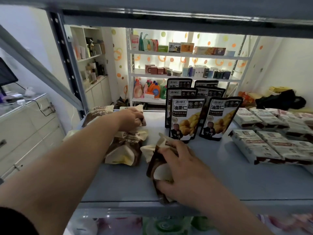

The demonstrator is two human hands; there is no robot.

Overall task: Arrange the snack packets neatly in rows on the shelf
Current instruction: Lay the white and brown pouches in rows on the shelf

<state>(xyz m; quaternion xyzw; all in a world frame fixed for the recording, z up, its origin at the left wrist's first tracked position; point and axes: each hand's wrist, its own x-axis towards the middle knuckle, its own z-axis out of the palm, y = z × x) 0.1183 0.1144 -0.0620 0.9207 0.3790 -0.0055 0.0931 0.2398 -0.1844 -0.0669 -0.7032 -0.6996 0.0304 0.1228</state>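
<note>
Brown-and-cream snack packets lie on the pale blue shelf (237, 180). My left hand (133, 118) reaches to the back left and grips one packet (143, 120) there. My right hand (184, 170) presses on and holds another brown packet (156, 167) near the shelf's front edge. Between them lies a loose packet pile (125, 150). One more packet (101, 111) rests at the far back left. Dark chestnut pouches (184, 121) stand upright in two rows at the centre back.
White flat packets (264, 146) lie in rows on the right side of the shelf. The upper shelf beam (169, 19) hangs close overhead. A grey upright post (67, 61) stands at the left. Other stocked shelves (183, 55) are behind.
</note>
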